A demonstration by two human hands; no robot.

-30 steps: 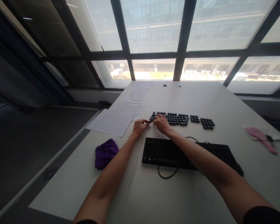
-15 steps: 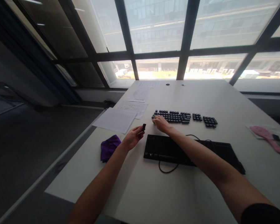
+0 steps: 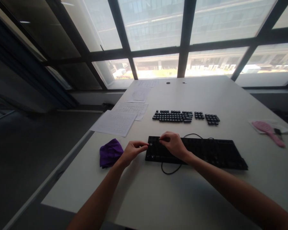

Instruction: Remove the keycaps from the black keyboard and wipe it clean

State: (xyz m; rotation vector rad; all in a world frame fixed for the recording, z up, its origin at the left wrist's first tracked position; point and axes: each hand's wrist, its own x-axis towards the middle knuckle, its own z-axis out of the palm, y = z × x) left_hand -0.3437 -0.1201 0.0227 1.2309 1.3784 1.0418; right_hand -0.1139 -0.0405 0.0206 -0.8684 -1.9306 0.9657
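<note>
A black keyboard base (image 3: 211, 153) lies on the white table, its key area looking bare of caps. My left hand (image 3: 133, 151) is at its left end, thumb and fingers pinched by the upper left corner. Whatever that pinch holds is lost against the black base. Over the left part of the base, my right hand (image 3: 174, 145) pinches a small dark piece that looks like a keycap. Loose black keycaps (image 3: 172, 117) stand in keyboard order behind the base, with a separate number block (image 3: 212, 119) at the right.
A purple cloth (image 3: 111, 153) lies left of my left hand. Printed papers (image 3: 115, 123) run along the table's left edge. At the right, a pink hairbrush (image 3: 267, 131) rests on a white sheet. A cable (image 3: 171, 172) loops out from the base's front.
My right hand has come back from the loose keycaps to above the keyboard base. My left hand, which held up a small black piece, has lowered to the base's left edge.
</note>
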